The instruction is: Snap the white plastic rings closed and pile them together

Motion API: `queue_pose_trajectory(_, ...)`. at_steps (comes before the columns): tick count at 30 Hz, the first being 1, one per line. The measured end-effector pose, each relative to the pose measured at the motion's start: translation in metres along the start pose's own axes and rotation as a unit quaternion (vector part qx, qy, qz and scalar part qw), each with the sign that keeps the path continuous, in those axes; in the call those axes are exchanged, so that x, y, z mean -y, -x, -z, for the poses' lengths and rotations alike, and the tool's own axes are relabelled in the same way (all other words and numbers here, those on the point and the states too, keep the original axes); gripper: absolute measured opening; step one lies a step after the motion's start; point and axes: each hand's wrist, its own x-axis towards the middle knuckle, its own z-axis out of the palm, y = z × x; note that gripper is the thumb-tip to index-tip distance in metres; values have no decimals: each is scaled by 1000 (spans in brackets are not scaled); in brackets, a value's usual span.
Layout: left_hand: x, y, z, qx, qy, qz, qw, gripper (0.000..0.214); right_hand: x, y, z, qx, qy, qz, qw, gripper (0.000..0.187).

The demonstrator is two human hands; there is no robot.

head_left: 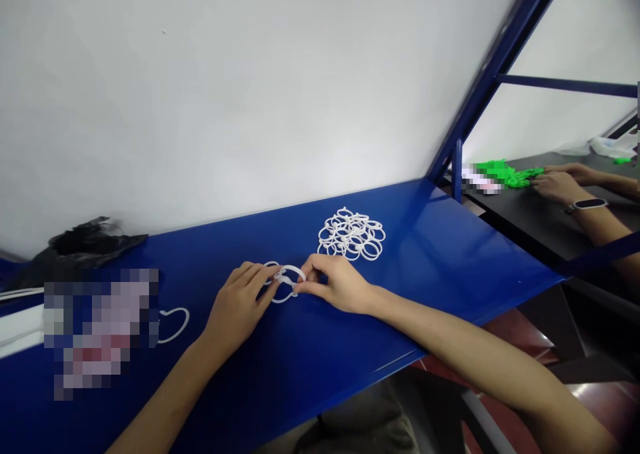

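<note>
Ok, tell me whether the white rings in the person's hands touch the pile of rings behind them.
Apart. The head view shows bare blue table between the held rings and the ring pile.

- This looks like a small workshop or assembly line where parts are handled by hand, not a home.
- The blue metal bench (pixel 440 241) is a glossy sheet-steel top standing against a bare white wall (pixel 225 94).
- A blue steel frame (pixel 505 41) of painted bars divides this place from the next one.
- Beyond the frame stands a black table (pixel 530 227), where a co-worker's hands (pixel 560 181) rest by a heap of green plastic parts (pixel 505 173).
- A pile of identical white plastic rings (pixel 351 234) lies on the bench, like stock in batch work.
- A crumpled black bag (pixel 85 244) sits at the wall end.
</note>
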Motion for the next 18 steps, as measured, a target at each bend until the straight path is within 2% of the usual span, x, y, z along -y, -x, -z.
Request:
queue_pose_trajectory(5,-3,-5,7,0,-1,56,998,21,2,-1,2,-14,-11,-12,1000,22)
queue_pose_trajectory(9,-7,-9,13,-46,-16,77,996,25,5,-1,5,-34,-32,-19,999,24)
queue_pose_trajectory(13,-14,-8,17,-66,-8,27,997,34,3,-1,4,-35,-66,-42,996,25)
queue_pose_trajectory(18,-19,-8,18,-100,26,-52,993,27,-3,0,1,-5,-127,-85,988,27)
